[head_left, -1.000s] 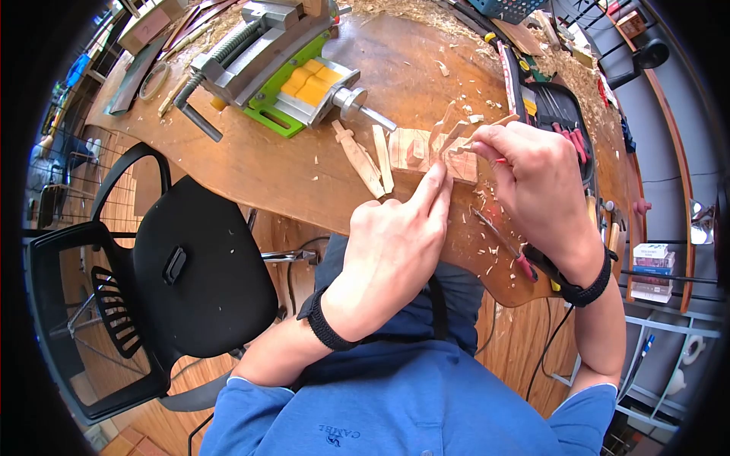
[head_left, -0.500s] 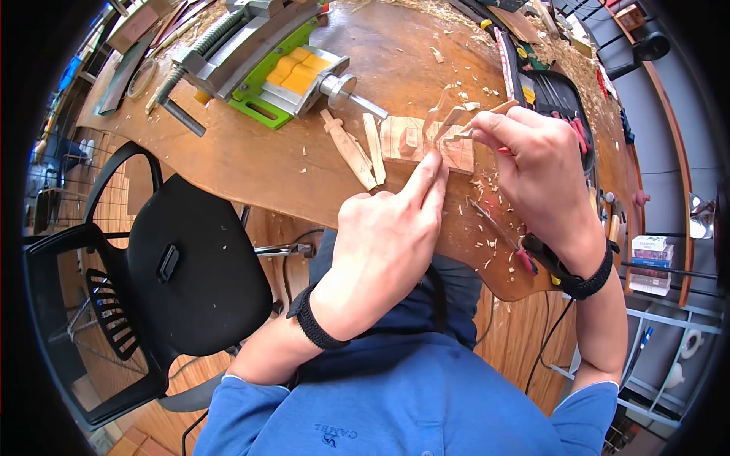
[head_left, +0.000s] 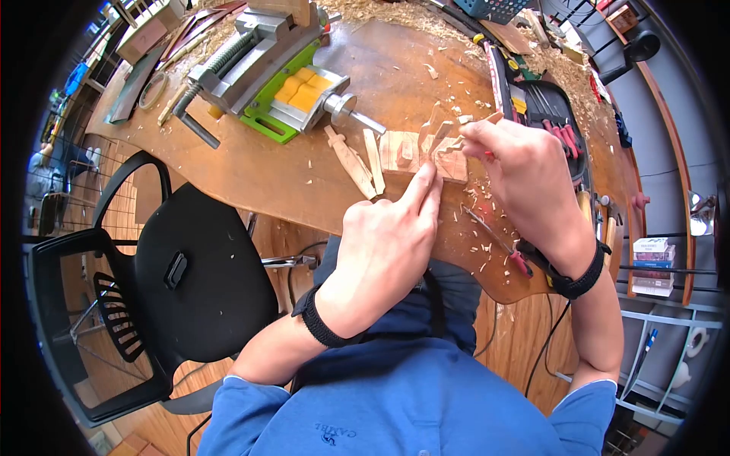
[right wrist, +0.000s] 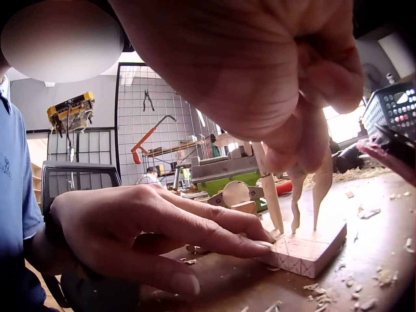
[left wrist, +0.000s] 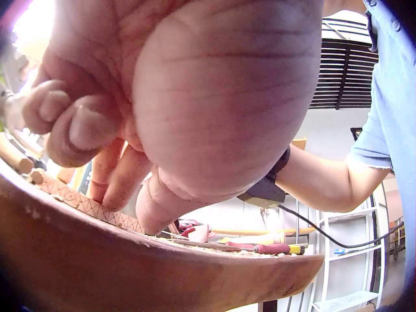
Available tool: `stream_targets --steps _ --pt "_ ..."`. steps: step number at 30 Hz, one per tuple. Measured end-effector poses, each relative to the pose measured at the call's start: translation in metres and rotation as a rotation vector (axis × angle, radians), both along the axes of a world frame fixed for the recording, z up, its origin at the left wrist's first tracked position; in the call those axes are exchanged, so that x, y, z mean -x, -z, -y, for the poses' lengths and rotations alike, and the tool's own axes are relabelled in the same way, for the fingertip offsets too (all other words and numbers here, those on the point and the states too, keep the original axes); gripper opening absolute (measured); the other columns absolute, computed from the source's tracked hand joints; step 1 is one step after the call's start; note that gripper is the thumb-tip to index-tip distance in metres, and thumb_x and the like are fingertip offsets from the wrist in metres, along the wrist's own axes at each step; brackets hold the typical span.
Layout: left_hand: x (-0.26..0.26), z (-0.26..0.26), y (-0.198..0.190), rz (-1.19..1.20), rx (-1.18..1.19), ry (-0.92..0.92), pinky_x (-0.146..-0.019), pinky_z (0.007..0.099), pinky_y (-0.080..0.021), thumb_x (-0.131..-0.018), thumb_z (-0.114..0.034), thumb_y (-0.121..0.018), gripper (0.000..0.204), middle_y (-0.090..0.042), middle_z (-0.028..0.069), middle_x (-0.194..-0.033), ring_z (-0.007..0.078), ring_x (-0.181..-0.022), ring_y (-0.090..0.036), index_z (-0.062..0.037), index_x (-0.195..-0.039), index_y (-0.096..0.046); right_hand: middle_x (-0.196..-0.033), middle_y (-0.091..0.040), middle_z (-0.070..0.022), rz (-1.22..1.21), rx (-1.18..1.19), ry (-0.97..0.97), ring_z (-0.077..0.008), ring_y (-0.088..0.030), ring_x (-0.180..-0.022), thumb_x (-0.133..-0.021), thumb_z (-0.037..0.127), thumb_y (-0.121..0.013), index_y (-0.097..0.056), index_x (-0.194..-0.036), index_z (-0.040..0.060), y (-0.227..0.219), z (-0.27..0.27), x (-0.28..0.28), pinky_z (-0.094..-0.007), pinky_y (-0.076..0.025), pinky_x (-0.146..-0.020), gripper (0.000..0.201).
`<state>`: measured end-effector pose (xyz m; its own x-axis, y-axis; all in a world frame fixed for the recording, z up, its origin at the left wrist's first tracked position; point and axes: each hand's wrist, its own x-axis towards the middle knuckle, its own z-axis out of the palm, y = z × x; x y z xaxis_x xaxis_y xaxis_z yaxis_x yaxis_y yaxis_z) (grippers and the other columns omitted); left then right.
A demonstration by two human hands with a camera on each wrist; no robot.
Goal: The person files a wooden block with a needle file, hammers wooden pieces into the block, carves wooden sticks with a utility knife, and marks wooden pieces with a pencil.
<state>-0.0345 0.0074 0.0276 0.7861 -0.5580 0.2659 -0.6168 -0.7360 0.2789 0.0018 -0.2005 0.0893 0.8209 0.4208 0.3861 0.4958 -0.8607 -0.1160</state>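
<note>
A small rectangular wooden base lies near the table edge, with thin carved wooden strips standing upright on it and a small square block on its left part. My left hand presses the near side of the base with straight index and middle fingers; its other fingers are curled under. Over the right part of the base, my right hand pinches a thin wavy wooden strip between thumb and fingers. In the right wrist view, the fingers hide the strips' upper ends.
Left of the base lie a carved sword-shaped piece and a flat stick. A vise stands behind. A red-handled carving tool lies near the right hand, beyond it a tool case. Shavings litter the table; a chair stands left.
The head view shifts slightly. Both hands keep nearly the same places, the left fingers on the base and the right fingers on the wavy strip, with only small right-hand motion.
</note>
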Motion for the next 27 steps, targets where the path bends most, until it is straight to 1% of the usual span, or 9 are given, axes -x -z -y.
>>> stream_targets --steps 2,5,7,9,10,11,14,20,27 --pt "0.001 -0.001 -0.001 -0.014 -0.017 -0.003 -0.068 0.0379 -0.06 -0.093 -0.019 -0.076 0.051 -0.066 0.0095 -0.146 0.024 -0.079 -0.077 -0.0017 -0.14 -0.068 -0.087 -0.076 -0.0166 0.001 0.029 0.034 -0.0369 -0.076 -0.08 -0.096 0.006 -0.07 -0.072 -0.122 0.0032 -0.004 0.0 0.006 -0.0464 -0.059 -0.071 0.026" --pt "0.0 -0.002 0.0 -0.002 -0.011 0.012 -0.068 0.0383 -0.06 -0.093 -0.019 -0.076 0.052 -0.067 0.0093 -0.145 0.0246 -0.078 -0.078 -0.0014 -0.141 -0.068 -0.089 -0.077 -0.0167 -0.019 -0.065 0.116 -0.036 -0.077 -0.082 -0.096 0.006 -0.07 -0.072 -0.124 0.0043 -0.026 0.002 0.019 -0.0443 -0.059 -0.072 0.029" --pt "-0.001 -0.002 0.0 0.011 -0.003 0.021 -0.067 0.0388 -0.06 -0.093 -0.02 -0.077 0.053 -0.067 0.0099 -0.146 0.0256 -0.078 -0.078 -0.0013 -0.142 -0.067 -0.085 -0.077 -0.0139 0.064 -0.092 0.108 -0.0311 -0.078 -0.076 -0.097 0.005 -0.073 -0.072 -0.126 0.0057 -0.036 0.006 0.032 -0.0406 -0.058 -0.065 0.029" --pt "0.0 -0.003 -0.003 -0.004 0.005 0.033 -0.067 0.0391 -0.06 -0.093 -0.02 -0.077 0.053 -0.067 0.0102 -0.147 0.0264 -0.079 -0.078 -0.001 -0.142 -0.067 -0.078 -0.075 -0.0102 0.022 -0.229 0.28 -0.0253 -0.078 -0.069 -0.098 0.003 -0.076 -0.074 -0.125 0.0057 -0.054 0.003 0.053 -0.0358 -0.056 -0.058 0.027" --pt "0.0 -0.003 -0.004 -0.021 0.015 0.036 -0.067 0.0393 -0.061 -0.093 -0.021 -0.078 0.054 -0.066 0.0106 -0.148 0.0273 -0.079 -0.078 -0.0007 -0.141 -0.067 -0.072 -0.071 -0.0039 0.09 -0.25 0.228 -0.0102 -0.067 -0.055 -0.099 0.003 -0.08 -0.076 -0.121 0.0048 -0.049 0.013 0.061 -0.0279 -0.043 -0.048 0.023" --pt "0.0 -0.002 -0.005 -0.015 0.012 0.042 -0.067 0.0393 -0.061 -0.093 -0.021 -0.078 0.054 -0.066 0.0106 -0.148 0.0273 -0.079 -0.078 -0.0007 -0.141 -0.067 -0.072 -0.071 -0.0039 0.096 -0.253 0.233 -0.0102 -0.067 -0.055 -0.099 0.003 -0.08 -0.076 -0.121 0.0048 -0.048 0.014 0.071 -0.0279 -0.043 -0.048 0.023" --pt "0.0 0.0 -0.009 -0.023 -0.005 0.038 -0.068 0.0402 -0.061 -0.094 -0.024 -0.078 0.055 -0.065 0.0114 -0.151 0.0292 -0.08 -0.078 -0.0005 -0.142 -0.066 -0.073 -0.064 0.0065 -0.112 -0.652 0.326 0.0033 -0.033 -0.057 -0.098 0.006 -0.084 -0.078 -0.113 0.0023 -0.034 0.009 0.106 -0.0217 -0.02 -0.052 0.017" --pt "-0.017 0.014 -0.015 -0.001 -0.085 -0.01 -0.072 0.0467 -0.063 -0.096 -0.035 -0.076 0.063 -0.063 0.0146 -0.153 0.0357 -0.087 -0.079 0.002 -0.145 -0.063 -0.091 -0.067 0.0048 -0.392 -1.311 0.3 0.0002 -0.053 -0.077 -0.105 -0.001 -0.072 -0.071 -0.124 -0.001 0.017 -0.007 0.126 -0.0185 -0.043 -0.07 0.018" --pt "-0.059 0.023 -0.021 0.054 -0.278 -0.055 -0.087 0.0517 -0.062 -0.102 -0.039 -0.068 0.061 -0.064 0.0179 -0.152 0.038 -0.106 -0.078 0.0031 -0.147 -0.062 -0.084 -0.06 0.003 -0.508 -1.698 0.139 -0.0026 -0.047 -0.068 -0.115 0.012 -0.057 -0.072 -0.122 -0.0024 0.055 -0.023 0.13 -0.021 -0.037 -0.061 0.022"
